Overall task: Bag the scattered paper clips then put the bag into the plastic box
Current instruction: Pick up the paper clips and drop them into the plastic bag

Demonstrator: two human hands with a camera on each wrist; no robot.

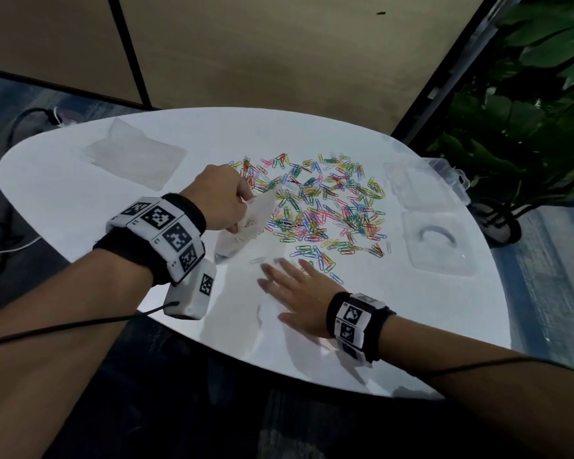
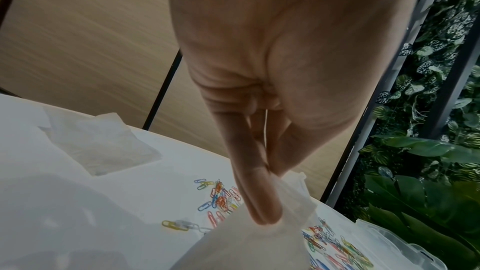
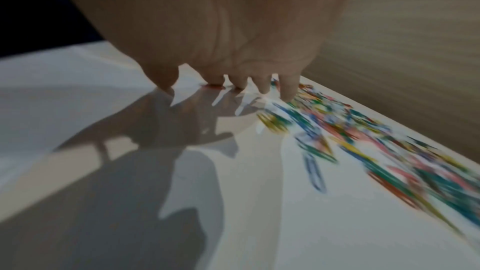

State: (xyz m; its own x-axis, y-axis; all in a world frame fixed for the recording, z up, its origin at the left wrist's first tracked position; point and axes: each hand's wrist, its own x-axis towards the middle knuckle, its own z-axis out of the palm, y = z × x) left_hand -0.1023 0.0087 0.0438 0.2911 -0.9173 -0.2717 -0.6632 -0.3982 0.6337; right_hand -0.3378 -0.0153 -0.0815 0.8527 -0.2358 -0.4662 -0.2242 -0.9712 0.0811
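Many coloured paper clips (image 1: 332,207) lie scattered over the middle of the white table (image 1: 80,200). My left hand (image 1: 219,200) pinches the top edge of a small clear plastic bag (image 1: 246,226), which hangs tilted at the left side of the pile; in the left wrist view the fingers (image 2: 259,198) clamp the bag (image 2: 249,245) from above. My right hand (image 1: 292,289) lies flat on the table with fingers spread, just below the near edge of the clips. The right wrist view is blurred; the fingertips (image 3: 265,87) touch the table beside the clips (image 3: 363,137). An open clear plastic box (image 1: 434,240) lies at the right.
A stack of spare clear bags (image 1: 136,157) lies at the far left of the table. The box's hinged lid (image 1: 421,183) lies open behind its base. Green plants (image 1: 527,111) stand past the table's right edge. A wooden partition (image 1: 246,54) stands behind.
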